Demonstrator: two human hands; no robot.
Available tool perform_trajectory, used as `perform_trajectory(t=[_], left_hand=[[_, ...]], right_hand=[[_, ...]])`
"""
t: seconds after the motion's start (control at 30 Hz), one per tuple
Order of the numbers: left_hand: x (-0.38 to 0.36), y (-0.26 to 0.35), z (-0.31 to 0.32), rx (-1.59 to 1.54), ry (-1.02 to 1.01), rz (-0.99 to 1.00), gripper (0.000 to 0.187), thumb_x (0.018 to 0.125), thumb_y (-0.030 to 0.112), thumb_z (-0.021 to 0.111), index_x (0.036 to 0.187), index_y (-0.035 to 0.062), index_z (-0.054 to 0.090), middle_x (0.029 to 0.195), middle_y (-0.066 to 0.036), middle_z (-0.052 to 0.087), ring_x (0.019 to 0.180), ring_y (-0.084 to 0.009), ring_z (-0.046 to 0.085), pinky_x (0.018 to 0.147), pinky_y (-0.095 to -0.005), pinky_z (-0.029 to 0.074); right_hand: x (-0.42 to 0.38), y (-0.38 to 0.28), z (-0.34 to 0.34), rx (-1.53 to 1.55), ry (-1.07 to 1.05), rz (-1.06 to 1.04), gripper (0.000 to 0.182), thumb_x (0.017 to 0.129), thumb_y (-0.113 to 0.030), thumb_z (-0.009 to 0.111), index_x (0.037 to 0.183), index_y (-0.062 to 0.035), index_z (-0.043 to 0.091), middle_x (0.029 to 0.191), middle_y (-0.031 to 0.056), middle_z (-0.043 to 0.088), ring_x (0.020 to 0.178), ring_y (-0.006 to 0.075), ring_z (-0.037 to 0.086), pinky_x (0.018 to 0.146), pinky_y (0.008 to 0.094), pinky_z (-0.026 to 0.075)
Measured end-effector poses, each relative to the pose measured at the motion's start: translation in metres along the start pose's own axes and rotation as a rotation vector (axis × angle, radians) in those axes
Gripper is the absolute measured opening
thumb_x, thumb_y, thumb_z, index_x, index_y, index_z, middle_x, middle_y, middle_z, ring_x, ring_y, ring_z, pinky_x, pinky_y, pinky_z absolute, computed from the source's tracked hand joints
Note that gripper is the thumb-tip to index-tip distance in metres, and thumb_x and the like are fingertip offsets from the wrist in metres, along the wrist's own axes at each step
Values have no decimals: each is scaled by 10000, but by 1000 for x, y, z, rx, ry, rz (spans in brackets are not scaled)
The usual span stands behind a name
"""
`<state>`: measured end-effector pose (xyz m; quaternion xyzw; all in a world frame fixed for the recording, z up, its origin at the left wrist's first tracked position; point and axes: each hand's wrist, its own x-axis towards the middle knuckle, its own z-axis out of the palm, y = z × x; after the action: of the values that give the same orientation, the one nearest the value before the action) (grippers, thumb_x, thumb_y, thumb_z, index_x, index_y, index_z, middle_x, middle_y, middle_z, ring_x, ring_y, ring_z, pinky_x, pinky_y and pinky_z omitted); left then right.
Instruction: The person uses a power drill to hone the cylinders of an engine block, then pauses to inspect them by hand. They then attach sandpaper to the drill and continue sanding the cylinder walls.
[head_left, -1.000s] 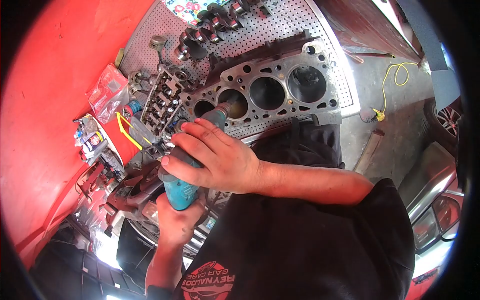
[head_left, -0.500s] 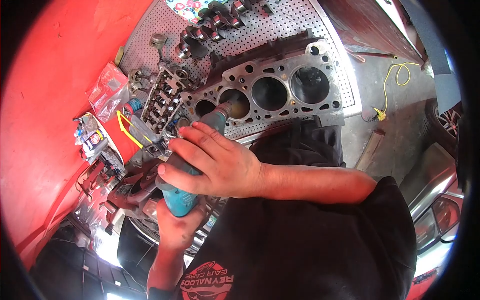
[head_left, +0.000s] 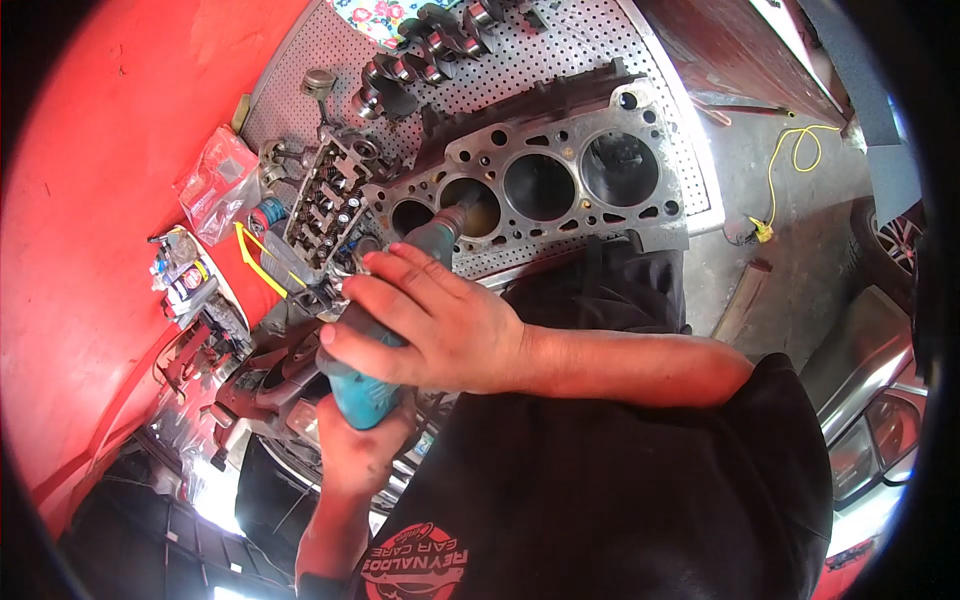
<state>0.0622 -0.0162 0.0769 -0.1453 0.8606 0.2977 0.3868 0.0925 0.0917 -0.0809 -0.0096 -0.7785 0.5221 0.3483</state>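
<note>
A teal and black power drill [head_left: 362,396] is held in both of my hands. My left hand [head_left: 364,445] is wrapped round its rear end, fingers partly hidden. Over the top of the body lies my right hand [head_left: 445,330], palm down, fingers curled over it and pointing left. The drill's front end reaches into the second cylinder bore from the left [head_left: 481,218] of the metal engine block [head_left: 590,205]; the tip inside is hard to make out. Left of the block sits a cylinder head [head_left: 325,205] with springs showing.
A crankshaft [head_left: 400,70] and a piston with its rod [head_left: 318,82] rest on the perforated table [head_left: 290,75]. Bottles and tools [head_left: 185,275] stand at the left. A yellow cord [head_left: 772,185] and a piece of wood [head_left: 742,300] lie on the floor.
The rear of the drill has shifted slightly up and to the right with my left hand. My right hand has moved a little to the right. The block has stayed in place.
</note>
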Motion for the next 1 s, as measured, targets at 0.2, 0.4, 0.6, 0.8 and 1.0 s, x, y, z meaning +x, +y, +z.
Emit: perform_trajectory(t=[0.2,0.4,0.6,0.8,1.0], left_hand=[[1,-1,-3,32,-7,4,146,844,-5,679,983,-23,721,836,-12,689,725,-102,633,636,-277,487],[12,-11,1,-20,-41,-44,143,849,-1,673,984,-21,715,844,-11,686,720,-95,625,628,-268,476],[-6,4,-1,3,22,-7,161,830,-34,683,987,-23,720,873,-20,699,770,-99,652,662,-273,502],[11,-9,2,-28,-18,-37,132,830,-21,681,959,-10,709,843,-2,679,718,-94,614,635,-277,476],[8,-15,2,1,-7,10,141,834,-10,674,967,-2,719,865,-11,700,756,-101,642,673,-270,497]], right_hand=[[1,1,2,-2,-3,3,500,877,-210,670,1364,-242,562,1240,135,629,1087,334,695,991,490,587],[-8,12,2,-11,-38,9,543,866,-200,686,1390,-237,548,1246,144,626,1103,350,686,993,504,584],[2,-4,1,-1,17,-11,487,899,-215,660,1371,-242,544,1244,127,632,1078,338,704,995,499,589],[-5,10,5,-32,-14,5,509,892,-207,675,1383,-225,540,1244,136,632,1103,337,694,1001,500,588],[-7,8,2,-19,-28,-11,518,891,-201,679,1390,-214,539,1248,141,632,1113,339,690,1015,512,581]])
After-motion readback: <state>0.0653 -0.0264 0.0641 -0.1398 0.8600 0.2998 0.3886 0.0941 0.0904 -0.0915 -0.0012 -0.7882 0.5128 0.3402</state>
